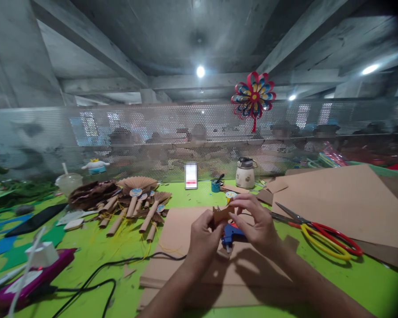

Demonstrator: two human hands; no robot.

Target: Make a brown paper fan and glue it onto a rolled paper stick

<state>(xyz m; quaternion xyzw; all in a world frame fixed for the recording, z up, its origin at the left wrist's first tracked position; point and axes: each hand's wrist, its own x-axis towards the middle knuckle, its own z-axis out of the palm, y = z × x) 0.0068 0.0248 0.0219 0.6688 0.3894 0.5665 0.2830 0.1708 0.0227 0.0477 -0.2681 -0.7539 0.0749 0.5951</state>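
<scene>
A small folded piece of brown paper (223,215) is held up in front of me. My left hand (205,234) grips its left side between thumb and fingers. My right hand (254,216) pinches its right edge, fingers bent. Behind and below the paper lies a blue glue gun (229,234), partly hidden by my hands, its nozzle pointing toward me. Under both hands is a stack of brown kraft paper sheets (175,225). A small round tub (231,194) stands just beyond my fingers.
Red and yellow-handled scissors (331,240) lie at right beside a large kraft sheet (348,194). Several paper fans with rolled handles (129,212) lie left. A black cable (119,263) crosses the green table near a purple power strip (36,278). A phone (191,176) and jar (245,174) stand behind.
</scene>
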